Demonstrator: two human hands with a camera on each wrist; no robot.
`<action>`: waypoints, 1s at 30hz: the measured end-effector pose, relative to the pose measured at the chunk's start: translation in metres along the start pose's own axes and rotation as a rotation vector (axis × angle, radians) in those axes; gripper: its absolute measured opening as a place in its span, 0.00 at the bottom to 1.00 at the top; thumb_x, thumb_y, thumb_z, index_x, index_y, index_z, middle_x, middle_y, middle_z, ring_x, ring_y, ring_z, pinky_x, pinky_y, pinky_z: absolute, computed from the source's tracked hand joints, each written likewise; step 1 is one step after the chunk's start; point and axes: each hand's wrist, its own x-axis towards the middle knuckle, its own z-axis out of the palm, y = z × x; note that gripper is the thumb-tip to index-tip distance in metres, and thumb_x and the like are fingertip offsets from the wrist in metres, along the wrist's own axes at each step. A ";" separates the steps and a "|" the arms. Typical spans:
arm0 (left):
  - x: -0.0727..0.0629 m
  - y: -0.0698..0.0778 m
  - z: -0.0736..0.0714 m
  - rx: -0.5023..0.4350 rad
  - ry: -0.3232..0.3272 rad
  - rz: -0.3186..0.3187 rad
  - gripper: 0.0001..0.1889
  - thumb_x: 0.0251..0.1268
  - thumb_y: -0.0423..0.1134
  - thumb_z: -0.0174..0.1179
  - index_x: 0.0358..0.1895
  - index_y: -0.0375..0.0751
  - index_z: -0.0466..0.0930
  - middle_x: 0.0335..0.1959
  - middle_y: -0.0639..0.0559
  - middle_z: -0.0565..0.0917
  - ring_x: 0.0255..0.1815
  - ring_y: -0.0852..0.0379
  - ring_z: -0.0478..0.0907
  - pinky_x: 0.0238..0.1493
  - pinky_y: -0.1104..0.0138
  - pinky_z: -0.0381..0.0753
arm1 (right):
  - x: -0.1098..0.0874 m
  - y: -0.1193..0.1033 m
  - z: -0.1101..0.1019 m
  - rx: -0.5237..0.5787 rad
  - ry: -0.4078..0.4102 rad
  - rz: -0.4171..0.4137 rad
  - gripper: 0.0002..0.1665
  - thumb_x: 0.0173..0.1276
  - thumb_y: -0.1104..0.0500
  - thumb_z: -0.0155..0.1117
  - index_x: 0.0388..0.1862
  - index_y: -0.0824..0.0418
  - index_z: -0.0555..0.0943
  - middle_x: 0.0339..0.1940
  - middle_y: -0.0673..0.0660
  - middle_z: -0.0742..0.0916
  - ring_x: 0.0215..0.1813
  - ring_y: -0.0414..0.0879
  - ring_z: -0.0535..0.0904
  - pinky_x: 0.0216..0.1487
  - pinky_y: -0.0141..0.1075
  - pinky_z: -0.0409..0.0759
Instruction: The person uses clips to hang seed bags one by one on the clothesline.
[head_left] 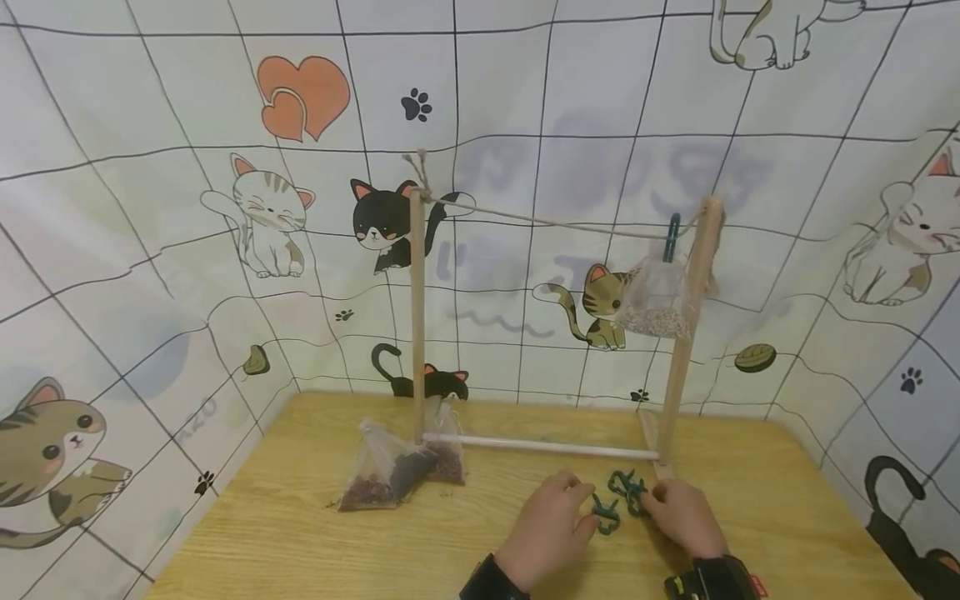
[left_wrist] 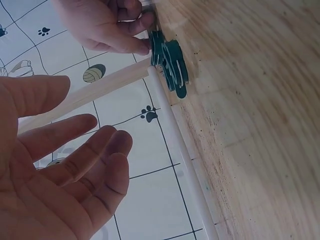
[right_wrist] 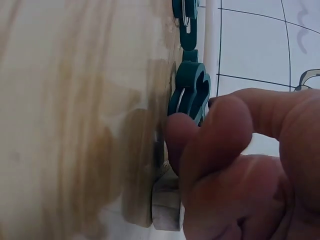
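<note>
Several green plastic clothespins (head_left: 628, 492) lie in a small group on the table near the right post. My right hand (head_left: 686, 517) pinches the end of one clothespin (right_wrist: 191, 87) with curled fingertips. Just left of the group, my left hand (head_left: 547, 533) hovers beside a separate clothespin (head_left: 606, 515); its fingers are relaxed and apart, with nothing held in the left wrist view. Above, another green clothespin (head_left: 671, 237) fastens a mesh bag of pale grains (head_left: 652, 312) to the string (head_left: 555, 222).
A wooden post (head_left: 417, 325) on the left and another post (head_left: 693, 333) on the right carry the string, with a white rod (head_left: 540, 447) joining them low down. Mesh bags with dark contents (head_left: 371, 487) lean together by the left post. A cat-print cloth (head_left: 495, 350) surrounds the wooden table (head_left: 300, 550).
</note>
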 end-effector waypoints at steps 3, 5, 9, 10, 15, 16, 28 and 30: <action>0.000 -0.001 -0.001 -0.004 0.000 -0.008 0.17 0.68 0.40 0.69 0.56 0.37 0.85 0.46 0.52 0.82 0.43 0.65 0.78 0.40 0.79 0.76 | -0.001 0.001 0.001 -0.003 -0.005 0.006 0.16 0.72 0.56 0.63 0.30 0.69 0.84 0.23 0.52 0.83 0.27 0.47 0.75 0.29 0.39 0.73; 0.000 -0.001 -0.002 -0.001 0.000 -0.022 0.17 0.68 0.41 0.70 0.56 0.37 0.85 0.46 0.52 0.82 0.44 0.65 0.78 0.41 0.79 0.76 | -0.001 -0.002 0.002 0.010 -0.011 0.024 0.17 0.72 0.56 0.62 0.29 0.67 0.83 0.21 0.51 0.82 0.26 0.47 0.76 0.28 0.39 0.73; -0.001 -0.002 -0.003 0.013 0.004 -0.040 0.18 0.67 0.41 0.70 0.57 0.38 0.85 0.47 0.52 0.83 0.45 0.63 0.79 0.44 0.77 0.78 | -0.001 -0.005 0.001 0.020 -0.017 0.047 0.18 0.74 0.55 0.61 0.28 0.66 0.84 0.19 0.51 0.81 0.26 0.46 0.75 0.28 0.37 0.71; -0.001 -0.002 -0.003 0.015 0.004 -0.042 0.18 0.67 0.41 0.70 0.57 0.38 0.85 0.47 0.52 0.83 0.46 0.63 0.79 0.44 0.76 0.78 | -0.001 -0.006 0.001 0.017 -0.015 0.048 0.19 0.74 0.54 0.61 0.28 0.67 0.84 0.19 0.51 0.80 0.26 0.47 0.75 0.27 0.37 0.71; -0.001 -0.003 -0.008 -0.016 -0.019 -0.067 0.18 0.70 0.42 0.68 0.58 0.38 0.84 0.48 0.52 0.82 0.46 0.63 0.78 0.45 0.75 0.79 | -0.001 -0.006 0.000 0.005 0.036 0.053 0.22 0.75 0.49 0.63 0.31 0.67 0.86 0.22 0.51 0.82 0.26 0.47 0.74 0.27 0.37 0.69; 0.000 -0.003 -0.009 -0.030 -0.025 -0.077 0.18 0.71 0.42 0.67 0.59 0.38 0.84 0.48 0.51 0.82 0.47 0.63 0.78 0.45 0.75 0.79 | -0.002 -0.007 -0.001 0.013 0.058 0.055 0.22 0.75 0.49 0.63 0.32 0.66 0.86 0.22 0.51 0.82 0.26 0.46 0.74 0.28 0.36 0.69; 0.007 0.007 -0.016 -0.289 0.128 -0.126 0.11 0.75 0.43 0.63 0.48 0.40 0.88 0.41 0.52 0.87 0.36 0.66 0.81 0.35 0.79 0.75 | -0.021 -0.061 -0.007 0.565 0.193 -0.249 0.09 0.77 0.60 0.64 0.44 0.65 0.87 0.21 0.57 0.84 0.19 0.45 0.81 0.22 0.39 0.83; 0.008 0.008 -0.016 -0.300 0.195 -0.126 0.06 0.72 0.39 0.66 0.43 0.41 0.89 0.37 0.54 0.88 0.34 0.68 0.80 0.34 0.80 0.75 | -0.023 -0.068 -0.005 0.606 0.178 -0.345 0.08 0.77 0.63 0.62 0.46 0.66 0.86 0.24 0.57 0.86 0.20 0.45 0.83 0.22 0.40 0.84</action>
